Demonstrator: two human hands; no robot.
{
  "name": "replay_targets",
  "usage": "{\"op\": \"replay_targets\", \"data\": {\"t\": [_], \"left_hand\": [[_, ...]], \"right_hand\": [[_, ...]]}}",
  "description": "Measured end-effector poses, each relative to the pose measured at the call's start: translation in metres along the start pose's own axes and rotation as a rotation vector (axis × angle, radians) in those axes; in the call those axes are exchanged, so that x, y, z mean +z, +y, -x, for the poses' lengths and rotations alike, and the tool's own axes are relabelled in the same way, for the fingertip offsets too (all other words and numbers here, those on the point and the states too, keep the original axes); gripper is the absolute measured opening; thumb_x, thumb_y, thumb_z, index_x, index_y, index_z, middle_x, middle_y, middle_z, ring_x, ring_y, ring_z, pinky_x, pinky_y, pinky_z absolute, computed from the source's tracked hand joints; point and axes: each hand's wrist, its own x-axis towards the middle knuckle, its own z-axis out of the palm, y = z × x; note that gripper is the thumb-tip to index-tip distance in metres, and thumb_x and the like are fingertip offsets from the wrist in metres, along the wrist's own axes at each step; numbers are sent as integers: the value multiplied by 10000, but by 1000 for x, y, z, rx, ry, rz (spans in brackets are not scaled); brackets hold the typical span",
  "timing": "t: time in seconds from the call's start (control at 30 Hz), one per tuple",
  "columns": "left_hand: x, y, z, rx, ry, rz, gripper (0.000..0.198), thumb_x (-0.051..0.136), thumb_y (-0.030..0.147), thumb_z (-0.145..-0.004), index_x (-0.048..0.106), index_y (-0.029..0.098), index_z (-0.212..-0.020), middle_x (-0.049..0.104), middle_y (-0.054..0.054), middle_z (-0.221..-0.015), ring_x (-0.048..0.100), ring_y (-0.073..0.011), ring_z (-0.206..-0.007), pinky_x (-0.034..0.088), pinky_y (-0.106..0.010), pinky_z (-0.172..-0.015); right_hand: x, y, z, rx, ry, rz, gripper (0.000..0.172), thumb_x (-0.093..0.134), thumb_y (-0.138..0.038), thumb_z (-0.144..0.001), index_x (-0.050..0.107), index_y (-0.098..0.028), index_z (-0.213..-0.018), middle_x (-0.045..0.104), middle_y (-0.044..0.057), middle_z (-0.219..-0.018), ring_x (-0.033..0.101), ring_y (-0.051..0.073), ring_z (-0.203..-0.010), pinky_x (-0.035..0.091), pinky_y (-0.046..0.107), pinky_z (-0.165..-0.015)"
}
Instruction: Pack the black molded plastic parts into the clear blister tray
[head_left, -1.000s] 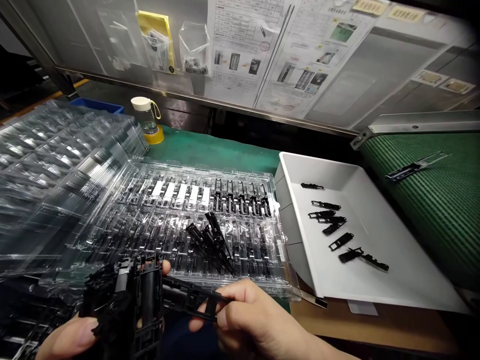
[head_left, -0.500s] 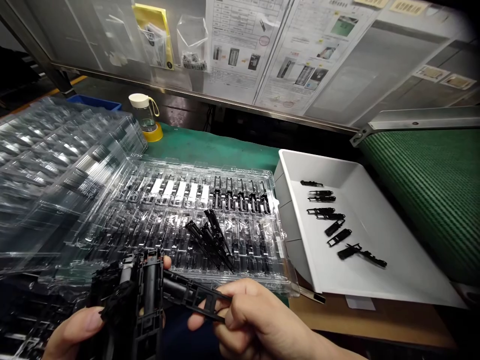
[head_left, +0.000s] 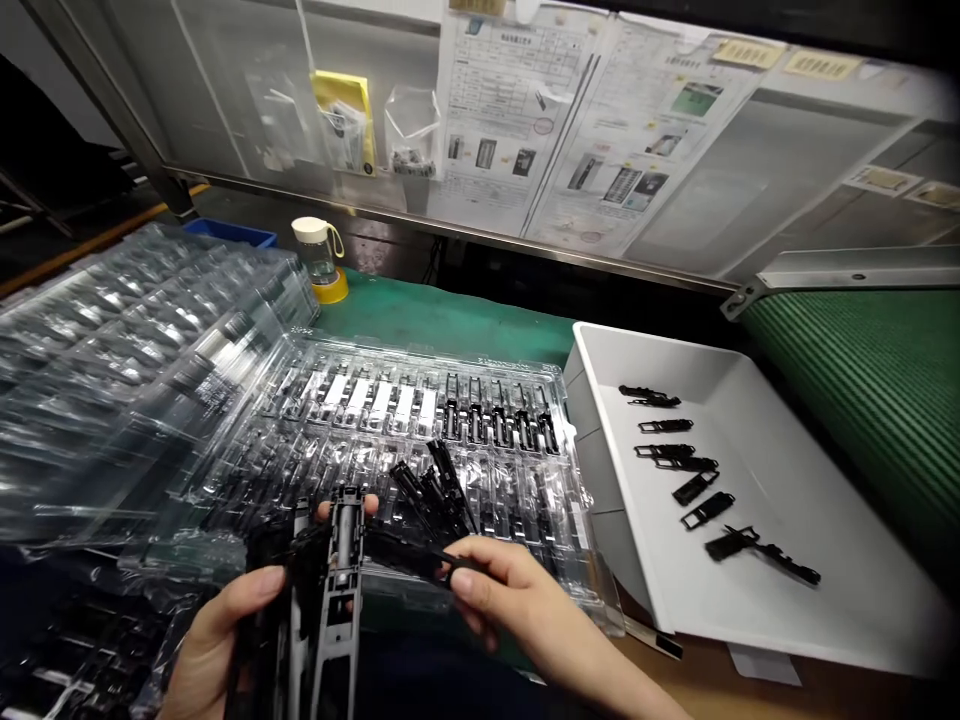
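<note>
My left hand is wrapped round a bunch of long black plastic parts, held upright at the bottom of the view. Between the thumb and fingers of my right hand is the end of one black part, which slants towards the bunch; whether it touches the bunch is unclear. Behind the hands lies a clear plastic tray with rows of slots, some holding black parts and some showing white strips. Several loose black parts lie in a small pile on the tray.
To the right, a white bin holds several scattered black parts. Stacked clear trays stand at the left, near a bottle on the green mat. A green conveyor belt runs along the right, and more black parts lie at bottom left.
The whole view has shifted, with the surroundings now lower and further right. The bunch in my left hand stands more upright, and the part in my right hand looks blurred by motion.
</note>
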Motion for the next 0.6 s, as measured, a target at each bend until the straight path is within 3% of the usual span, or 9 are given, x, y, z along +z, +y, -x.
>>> {"op": "replay_targets", "data": {"t": [0.07,0.13,0.23,0.33,0.4,0.5,0.6], "left_hand": [[1,5,-3,65,-35,36,326,435,331,-622,588,254,-899,660,-18,-640,611,-159,-621,472,-245,-546],[0,7,-4,134,-16,23,459,442,288,-624,429,345,-1080,666,10,-689,613,-197,-662,476,-333,-615],[-1,10,-3,247,5,-35,599,450,302,-632,226,393,-1179,667,9,-787,610,-267,-656,481,-447,-590],[-1,10,-2,439,13,-126,580,521,258,-627,291,361,-1149,649,20,-871,604,-246,-698,507,-362,-565],[-3,9,-3,576,13,-254,543,576,225,-602,359,340,-1086,646,37,-853,585,-225,-780,501,-291,-597],[-7,5,-8,768,36,-557,444,602,256,-583,437,278,-995,642,15,-788,566,-224,-813,465,-288,-693],[-8,1,-12,1002,113,-829,359,619,211,-535,525,265,-877,617,12,-869,525,-221,-896,418,-261,-779]], "right_hand": [[-1,3,-4,-35,62,-25,152,432,-265,-774,474,-119,-764,466,-32,-536,404,53,-459,305,194,-475],[-1,7,-8,-91,47,-72,172,414,-295,-784,444,-125,-793,508,-19,-536,431,64,-447,320,217,-495],[2,10,-13,-167,99,-131,228,405,-344,-787,396,-138,-884,525,-16,-541,447,85,-448,332,242,-510],[7,10,-16,-241,202,-168,262,382,-361,-797,362,-157,-961,534,-5,-576,476,116,-525,350,282,-588],[12,9,-17,-274,158,-156,315,393,-366,-788,343,-160,-1021,549,6,-590,499,142,-599,344,315,-662],[20,8,-17,-262,44,-53,396,439,-371,-751,345,-160,-1072,541,9,-608,498,160,-665,327,332,-704],[24,8,-20,-260,71,73,383,509,-369,-692,409,-188,-1014,524,31,-768,464,163,-735,328,322,-712]]}}
